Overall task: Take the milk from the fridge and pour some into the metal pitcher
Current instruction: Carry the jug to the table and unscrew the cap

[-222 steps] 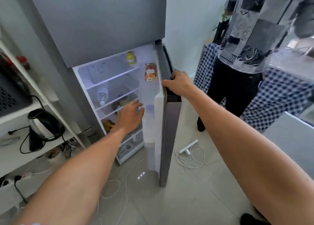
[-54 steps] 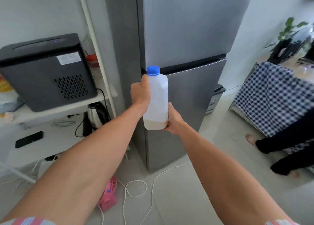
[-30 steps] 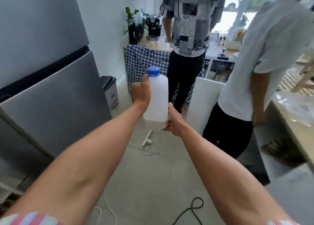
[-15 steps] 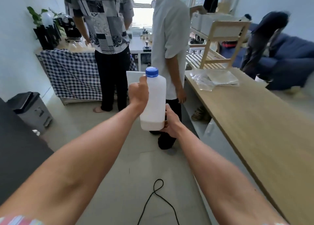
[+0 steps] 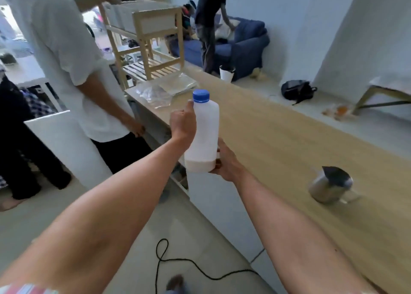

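Observation:
I hold a white plastic milk bottle (image 5: pixel 203 133) with a blue cap upright in front of me, above the near edge of a long wooden counter (image 5: pixel 289 142). My left hand (image 5: pixel 183 122) grips its upper side. My right hand (image 5: pixel 224 160) cups its bottom from the right. Only a shallow layer of milk shows at the bottom of the bottle. The metal pitcher (image 5: pixel 329 186) stands on the counter to the right, empty-looking, with its handle toward me.
A person in a white shirt (image 5: pixel 66 55) stands close on the left by the counter's far end. Clear plastic bags (image 5: pixel 164 89) lie there. A wooden shelf unit (image 5: pixel 144 40) is behind. A black cable (image 5: pixel 178 260) loops on the floor.
I have turned from the shut fridge toward the wooden counter, carrying the bottle in both hands. The metal pitcher has come into view at the right.

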`<state>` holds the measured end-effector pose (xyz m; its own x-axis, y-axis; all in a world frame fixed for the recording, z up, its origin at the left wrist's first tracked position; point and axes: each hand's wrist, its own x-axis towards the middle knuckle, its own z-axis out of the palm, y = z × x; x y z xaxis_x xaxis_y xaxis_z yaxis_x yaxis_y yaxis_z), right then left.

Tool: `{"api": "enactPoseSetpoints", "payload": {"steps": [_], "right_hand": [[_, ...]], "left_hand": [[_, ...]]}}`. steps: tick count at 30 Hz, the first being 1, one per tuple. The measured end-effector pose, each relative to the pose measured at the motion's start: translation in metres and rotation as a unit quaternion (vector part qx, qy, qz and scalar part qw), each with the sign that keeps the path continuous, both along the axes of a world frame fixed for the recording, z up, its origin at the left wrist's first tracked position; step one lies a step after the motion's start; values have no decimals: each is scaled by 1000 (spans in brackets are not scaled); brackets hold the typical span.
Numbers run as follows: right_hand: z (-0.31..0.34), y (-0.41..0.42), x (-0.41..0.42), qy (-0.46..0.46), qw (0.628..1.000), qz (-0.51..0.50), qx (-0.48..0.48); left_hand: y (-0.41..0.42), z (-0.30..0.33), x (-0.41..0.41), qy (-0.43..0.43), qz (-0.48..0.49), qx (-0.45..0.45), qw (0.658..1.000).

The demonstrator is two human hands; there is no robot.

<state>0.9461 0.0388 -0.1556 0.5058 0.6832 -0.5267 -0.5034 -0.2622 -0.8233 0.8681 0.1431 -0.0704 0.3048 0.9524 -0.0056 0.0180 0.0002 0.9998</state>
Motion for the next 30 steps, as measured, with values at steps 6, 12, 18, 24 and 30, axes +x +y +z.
{"api": "enactPoseSetpoints", "payload": {"steps": [6,12,18,24,30], "right_hand": [[-6,-60,54,19,993,-117,4],[-5,-102,89,20,972,-234,-13],[-2,-122,98,27,943,-331,-17],[-8,-135,95,14,927,-372,-46],[-15,-146,98,9,912,-407,-55]], "left_hand": [[-38,-15,85,21,-127,-21,992],[-72,-24,149,19,-254,-33,967],[-96,-38,187,30,-345,-44,937],[-116,-62,193,61,-417,-12,907],[-130,-79,196,49,-440,-16,896]]}}
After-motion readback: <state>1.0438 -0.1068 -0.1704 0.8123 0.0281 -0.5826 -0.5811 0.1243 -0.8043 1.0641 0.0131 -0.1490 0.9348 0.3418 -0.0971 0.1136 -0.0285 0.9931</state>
